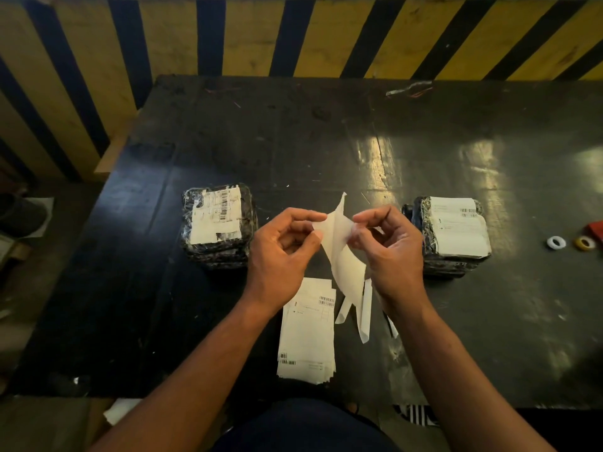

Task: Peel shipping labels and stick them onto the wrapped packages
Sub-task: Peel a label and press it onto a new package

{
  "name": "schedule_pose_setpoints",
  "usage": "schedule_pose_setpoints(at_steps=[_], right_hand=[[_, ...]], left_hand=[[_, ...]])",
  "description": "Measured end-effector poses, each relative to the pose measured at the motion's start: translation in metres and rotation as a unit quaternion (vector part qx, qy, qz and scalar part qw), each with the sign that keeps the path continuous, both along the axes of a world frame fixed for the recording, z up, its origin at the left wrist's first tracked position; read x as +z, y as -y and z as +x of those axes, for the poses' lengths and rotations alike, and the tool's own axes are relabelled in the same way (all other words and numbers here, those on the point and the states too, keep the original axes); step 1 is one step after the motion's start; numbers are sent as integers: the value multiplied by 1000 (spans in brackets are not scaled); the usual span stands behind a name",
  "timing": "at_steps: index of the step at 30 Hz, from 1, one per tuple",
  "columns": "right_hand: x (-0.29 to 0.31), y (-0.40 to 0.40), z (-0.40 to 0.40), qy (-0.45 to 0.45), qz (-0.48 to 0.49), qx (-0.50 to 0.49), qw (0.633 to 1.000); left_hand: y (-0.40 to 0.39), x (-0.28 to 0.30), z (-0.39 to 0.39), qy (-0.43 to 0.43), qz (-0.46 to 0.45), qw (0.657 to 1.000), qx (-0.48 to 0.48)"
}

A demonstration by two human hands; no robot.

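- Yellow and dark stripes are seen on the wall (228,34) behind a black, scratched table (326,141).
- One white label sheet (341,252) is held up over the middle of the table, and its top is split into two thin layers.
- One layer is pinched by the thumb and finger of the left hand (280,256); the other fingers are curled in.
- The other layer is pinched by the fingertips of the right hand (391,252), with the rest of the fingers bent.
- A pile of printed labels (306,337) is laid flat on the table just below the hands.
- Some thin paper strips (365,314) are left just beside the pile, on its right.
- A stack of wrapped packages (218,223) is placed to the left of the hands, with a wrinkled label stuck on top.
- Another wrapped stack (453,233) is placed to the right, with a smooth white label on top.
- A white ring (556,243) and a yellow ring (584,243) are seen side by side near the right edge.
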State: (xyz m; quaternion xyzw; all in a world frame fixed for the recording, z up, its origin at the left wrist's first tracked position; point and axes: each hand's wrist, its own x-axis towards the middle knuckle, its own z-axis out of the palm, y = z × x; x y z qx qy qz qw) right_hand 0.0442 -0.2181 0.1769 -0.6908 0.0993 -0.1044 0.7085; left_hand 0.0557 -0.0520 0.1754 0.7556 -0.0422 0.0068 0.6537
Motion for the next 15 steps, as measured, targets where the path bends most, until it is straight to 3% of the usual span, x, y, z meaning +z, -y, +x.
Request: schedule_pose_setpoints(at_steps=[4, 9, 15], right_hand=[[-2, -4, 0, -7, -25, -31, 999], [-3, -10, -4, 5, -62, 41, 997], [-11, -14, -5, -8, -20, 7, 1000]], left_hand=[[0, -3, -1, 1, 14, 1000, 18], [3, -10, -3, 12, 33, 999, 20], [3, -13, -5, 0, 12, 999, 45]])
